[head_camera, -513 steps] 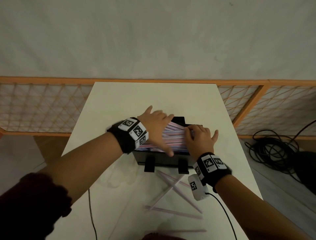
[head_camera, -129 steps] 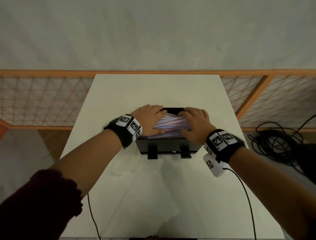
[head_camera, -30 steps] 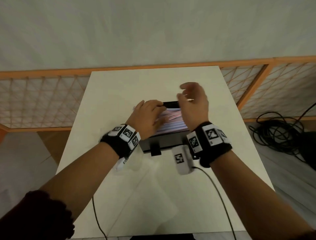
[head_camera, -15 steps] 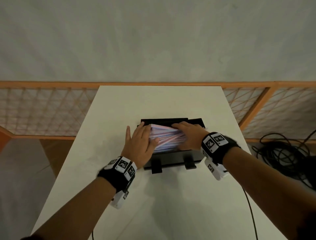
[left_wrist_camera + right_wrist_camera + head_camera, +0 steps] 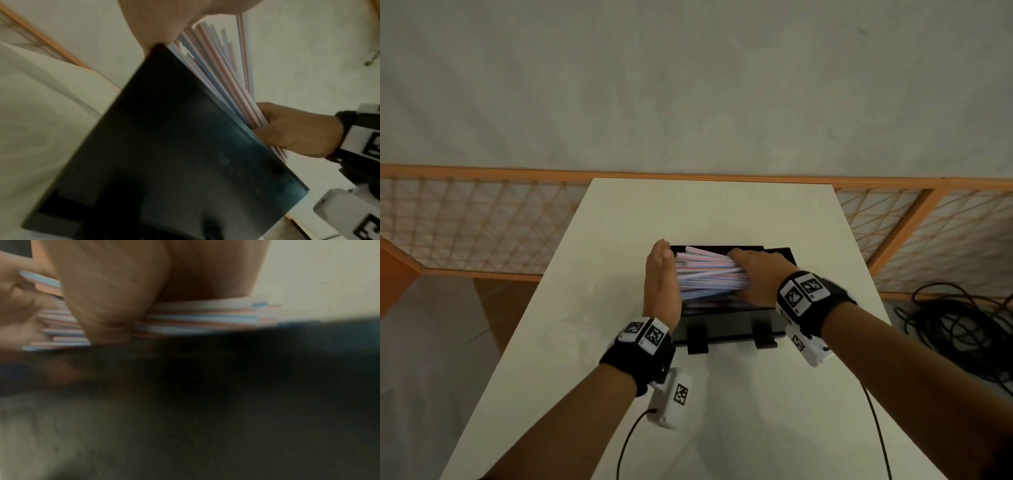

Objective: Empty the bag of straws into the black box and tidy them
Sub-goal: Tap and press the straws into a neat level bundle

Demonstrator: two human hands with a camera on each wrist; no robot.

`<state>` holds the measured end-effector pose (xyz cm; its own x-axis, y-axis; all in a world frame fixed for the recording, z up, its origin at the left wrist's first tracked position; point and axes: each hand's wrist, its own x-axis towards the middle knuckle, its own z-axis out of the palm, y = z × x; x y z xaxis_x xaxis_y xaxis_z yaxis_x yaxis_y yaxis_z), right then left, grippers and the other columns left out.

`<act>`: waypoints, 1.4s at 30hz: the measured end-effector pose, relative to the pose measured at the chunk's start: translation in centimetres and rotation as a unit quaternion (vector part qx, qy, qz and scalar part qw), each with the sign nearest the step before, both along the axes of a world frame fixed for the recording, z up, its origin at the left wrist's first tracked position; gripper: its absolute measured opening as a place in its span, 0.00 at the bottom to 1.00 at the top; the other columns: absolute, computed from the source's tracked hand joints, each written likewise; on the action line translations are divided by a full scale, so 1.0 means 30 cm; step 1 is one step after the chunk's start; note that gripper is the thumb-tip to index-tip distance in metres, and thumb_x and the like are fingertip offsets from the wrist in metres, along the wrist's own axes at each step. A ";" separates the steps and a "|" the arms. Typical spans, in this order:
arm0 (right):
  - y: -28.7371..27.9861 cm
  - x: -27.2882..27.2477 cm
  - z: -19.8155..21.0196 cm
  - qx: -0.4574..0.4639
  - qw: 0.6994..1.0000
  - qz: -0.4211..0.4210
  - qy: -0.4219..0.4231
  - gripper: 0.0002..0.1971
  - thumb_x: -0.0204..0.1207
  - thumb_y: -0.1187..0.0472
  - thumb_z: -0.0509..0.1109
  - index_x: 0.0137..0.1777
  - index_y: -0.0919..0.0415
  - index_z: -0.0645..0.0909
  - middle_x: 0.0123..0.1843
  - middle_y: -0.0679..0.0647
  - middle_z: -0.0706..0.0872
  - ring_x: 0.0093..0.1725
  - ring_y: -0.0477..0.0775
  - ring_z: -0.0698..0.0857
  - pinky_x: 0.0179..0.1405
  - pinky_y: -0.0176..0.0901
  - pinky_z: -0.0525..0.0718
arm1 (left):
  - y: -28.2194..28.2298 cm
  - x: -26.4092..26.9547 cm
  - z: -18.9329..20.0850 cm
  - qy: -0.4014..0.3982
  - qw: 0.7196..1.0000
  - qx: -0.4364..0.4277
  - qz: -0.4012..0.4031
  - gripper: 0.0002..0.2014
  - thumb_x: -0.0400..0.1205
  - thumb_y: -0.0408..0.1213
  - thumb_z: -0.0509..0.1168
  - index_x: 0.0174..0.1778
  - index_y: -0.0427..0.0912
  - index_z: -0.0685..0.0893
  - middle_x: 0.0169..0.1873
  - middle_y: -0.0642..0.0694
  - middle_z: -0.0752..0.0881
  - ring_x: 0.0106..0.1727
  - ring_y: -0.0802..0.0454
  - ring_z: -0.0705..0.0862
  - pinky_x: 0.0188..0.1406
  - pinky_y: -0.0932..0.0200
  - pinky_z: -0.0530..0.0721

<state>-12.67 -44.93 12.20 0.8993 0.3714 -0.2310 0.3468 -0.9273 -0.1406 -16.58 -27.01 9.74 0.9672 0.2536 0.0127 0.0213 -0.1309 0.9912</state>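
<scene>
A white rectangular table (image 5: 722, 212) stands against a pale grey wall, with an orange-framed lattice fence (image 5: 476, 226) behind it and a coil of black cable (image 5: 962, 329) on the floor to the right. On the table sits the black rectangular box (image 5: 729, 322), two clips on its near wall. A bundle of thin pink, blue and white striped straws (image 5: 709, 277) lies slanted in it, fanning above the rim. The left hand (image 5: 661, 281), fingers straight and together, presses flat against the straws' left ends; the right hand (image 5: 760, 277) has its fingers curled round the right ends.
</scene>
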 end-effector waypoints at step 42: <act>-0.101 -0.116 -0.001 0.015 0.996 0.053 0.075 0.35 0.70 0.43 0.71 0.75 0.58 0.69 0.69 0.56 0.73 0.69 0.58 0.75 0.69 0.52 0.76 | -0.081 0.051 0.042 -0.028 0.645 0.701 -0.303 0.66 0.59 0.84 0.50 0.83 0.40 0.41 0.83 0.39 0.41 0.84 0.40 0.39 0.80 0.34 0.38</act>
